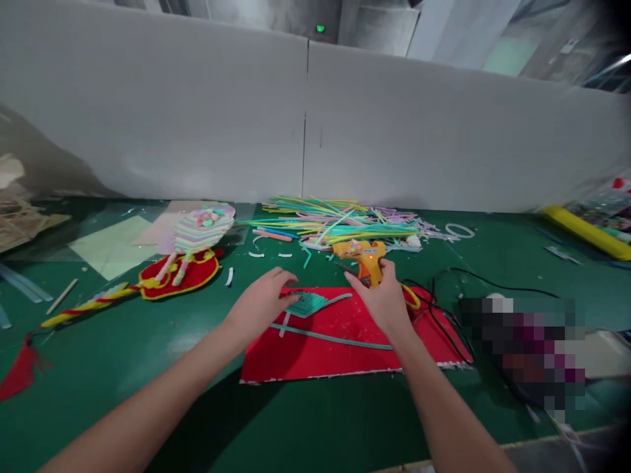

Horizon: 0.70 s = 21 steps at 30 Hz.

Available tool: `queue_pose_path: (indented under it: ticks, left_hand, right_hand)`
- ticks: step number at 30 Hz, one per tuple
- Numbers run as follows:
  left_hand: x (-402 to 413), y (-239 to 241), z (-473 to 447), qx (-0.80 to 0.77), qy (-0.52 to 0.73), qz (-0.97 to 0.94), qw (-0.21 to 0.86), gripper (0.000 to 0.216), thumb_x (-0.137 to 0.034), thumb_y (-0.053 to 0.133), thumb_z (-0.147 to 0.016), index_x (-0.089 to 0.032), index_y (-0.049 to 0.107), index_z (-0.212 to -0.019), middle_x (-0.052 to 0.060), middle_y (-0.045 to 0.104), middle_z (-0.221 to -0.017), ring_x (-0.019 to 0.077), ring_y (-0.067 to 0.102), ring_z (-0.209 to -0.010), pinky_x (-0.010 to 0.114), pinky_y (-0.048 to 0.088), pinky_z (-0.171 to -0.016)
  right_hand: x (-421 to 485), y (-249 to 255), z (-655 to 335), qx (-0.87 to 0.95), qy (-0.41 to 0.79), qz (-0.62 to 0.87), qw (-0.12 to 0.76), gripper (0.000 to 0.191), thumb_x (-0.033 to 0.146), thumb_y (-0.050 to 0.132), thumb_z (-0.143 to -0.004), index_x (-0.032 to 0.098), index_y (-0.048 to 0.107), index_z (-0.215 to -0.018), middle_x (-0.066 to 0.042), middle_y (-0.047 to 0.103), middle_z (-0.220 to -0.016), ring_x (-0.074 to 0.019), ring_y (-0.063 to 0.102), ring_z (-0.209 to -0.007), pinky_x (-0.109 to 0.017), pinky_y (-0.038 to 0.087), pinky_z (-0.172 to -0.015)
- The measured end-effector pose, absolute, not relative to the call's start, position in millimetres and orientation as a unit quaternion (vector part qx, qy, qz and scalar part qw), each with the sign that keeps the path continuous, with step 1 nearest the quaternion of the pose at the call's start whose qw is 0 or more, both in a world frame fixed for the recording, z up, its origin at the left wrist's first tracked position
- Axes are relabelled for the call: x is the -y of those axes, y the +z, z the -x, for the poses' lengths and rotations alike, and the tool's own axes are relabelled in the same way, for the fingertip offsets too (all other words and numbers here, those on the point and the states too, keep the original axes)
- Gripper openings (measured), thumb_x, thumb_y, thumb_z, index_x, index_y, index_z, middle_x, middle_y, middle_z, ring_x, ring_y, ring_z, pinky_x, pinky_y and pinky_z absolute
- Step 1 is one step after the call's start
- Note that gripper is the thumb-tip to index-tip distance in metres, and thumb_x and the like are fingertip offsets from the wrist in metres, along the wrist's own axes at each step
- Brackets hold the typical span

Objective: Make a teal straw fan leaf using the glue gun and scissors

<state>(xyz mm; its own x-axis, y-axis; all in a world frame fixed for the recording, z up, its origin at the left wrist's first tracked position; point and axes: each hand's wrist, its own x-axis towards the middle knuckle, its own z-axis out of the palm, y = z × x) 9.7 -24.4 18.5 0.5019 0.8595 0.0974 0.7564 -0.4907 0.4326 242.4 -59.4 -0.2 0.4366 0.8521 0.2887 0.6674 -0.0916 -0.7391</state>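
Observation:
My left hand (263, 302) curls its thumb and fingers at the left edge of a teal leaf-shaped piece (308, 303) made of pipe cleaners, which lies on a red sheet (320, 361). A loose teal strip (335, 339) runs across the sheet in front of it. At the sheet's far edge, my right hand (384, 295) is closed round the handle of a yellow glue gun (362, 250), whose nozzle points left. A pair of scissors (363, 270) with orange on it lies under the gun, partly hidden by my fingers.
Behind the glue gun lies a heap of coloured pipe cleaners (345, 220). To the left are a striped fuzzy figure (203, 231) and a red-and-yellow ornament (200, 279) with a red tassel (23, 371). A black cord (441, 315) crosses the sheet's right side. A white partition (221, 118) stands behind.

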Motion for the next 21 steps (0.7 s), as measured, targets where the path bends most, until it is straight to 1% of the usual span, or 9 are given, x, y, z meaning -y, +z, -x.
queue_pose_path:
  ticks: [1, 3, 5, 7, 11, 14, 18, 21]
  left_hand:
    - [15, 22, -12, -0.483, 0.117, -0.847, 0.187, 0.028, -0.030, 0.058, -0.083, -0.016, 0.059, -0.108, 0.009, 0.061, -0.109, 0.0219, 0.061, -0.094, 0.031, 0.047, -0.080]
    - [-1, 26, -17, -0.492, 0.049, -0.841, 0.219, 0.037, -0.032, 0.064, -0.076, -0.016, 0.059, -0.109, 0.009, 0.063, -0.106, 0.0233, 0.062, -0.093, 0.029, 0.046, -0.076]
    - [-9, 26, -21, -0.482, 0.009, -0.844, 0.236, 0.039, -0.034, 0.066, -0.072, -0.017, 0.060, -0.107, 0.008, 0.064, -0.101, 0.0235, 0.061, -0.091, 0.027, 0.045, -0.071]
    - [-12, 22, -24, -0.461, 0.004, -0.855, 0.239, 0.038, -0.032, 0.066, -0.070, -0.018, 0.061, -0.105, 0.007, 0.064, -0.100, 0.0230, 0.061, -0.089, 0.026, 0.044, -0.068]
    - [-9, 14, -25, -0.431, 0.013, -0.870, 0.238, 0.035, -0.023, 0.064, -0.068, -0.019, 0.062, -0.103, 0.006, 0.062, -0.100, 0.0219, 0.060, -0.089, 0.027, 0.044, -0.071]
    - [-5, 13, -25, -0.423, 0.021, -0.872, 0.245, 0.030, -0.021, 0.062, -0.069, -0.019, 0.063, -0.099, 0.005, 0.061, -0.098, 0.0211, 0.060, -0.086, 0.028, 0.044, -0.070]
    - [0, 18, -23, -0.416, 0.020, -0.872, 0.256, 0.018, -0.020, 0.060, -0.069, -0.018, 0.065, -0.086, 0.005, 0.060, -0.093, 0.0171, 0.057, -0.073, 0.026, 0.039, -0.061]
    - [0, 24, -18, -0.404, 0.004, -0.859, 0.313, 0.013, -0.022, 0.057, -0.071, -0.018, 0.064, -0.081, 0.002, 0.060, -0.084, 0.0140, 0.053, -0.066, 0.024, 0.035, -0.057]
  right_hand:
    - [58, -4, -244, 0.515, 0.120, 0.733, 0.428, 0.071, 0.063, 0.065, -0.065, 0.017, 0.044, -0.116, -0.011, 0.064, -0.098, -0.0256, 0.063, -0.078, -0.035, 0.047, -0.065]
    - [56, -8, -249, 0.505, 0.131, 0.735, 0.433, 0.068, 0.060, 0.065, -0.066, 0.018, 0.044, -0.115, -0.009, 0.064, -0.093, -0.0242, 0.062, -0.076, -0.035, 0.047, -0.065]
    - [55, -11, -253, 0.496, 0.138, 0.732, 0.447, 0.065, 0.058, 0.065, -0.066, 0.019, 0.044, -0.114, -0.007, 0.063, -0.089, -0.0224, 0.061, -0.073, -0.034, 0.048, -0.064]
    - [54, -12, -256, 0.489, 0.142, 0.726, 0.462, 0.064, 0.057, 0.066, -0.065, 0.019, 0.044, -0.112, -0.005, 0.062, -0.086, -0.0205, 0.060, -0.070, -0.033, 0.048, -0.062]
    - [52, -14, -256, 0.479, 0.144, 0.716, 0.488, 0.062, 0.056, 0.068, -0.063, 0.020, 0.045, -0.108, -0.001, 0.059, -0.079, -0.0172, 0.057, -0.063, -0.030, 0.047, -0.057]
    - [54, -13, -254, 0.469, 0.147, 0.709, 0.506, 0.059, 0.054, 0.070, -0.062, 0.021, 0.045, -0.104, 0.001, 0.057, -0.076, -0.0159, 0.056, -0.062, -0.028, 0.047, -0.056]
    - [59, -6, -251, 0.471, 0.149, 0.699, 0.517, 0.054, 0.051, 0.071, -0.064, 0.020, 0.047, -0.101, 0.000, 0.057, -0.078, -0.0144, 0.054, -0.063, -0.027, 0.046, -0.057]
    - [62, -2, -249, 0.464, 0.134, 0.695, 0.534, 0.048, 0.048, 0.070, -0.068, 0.019, 0.048, -0.099, 0.001, 0.055, -0.078, -0.0140, 0.053, -0.064, -0.027, 0.046, -0.058]
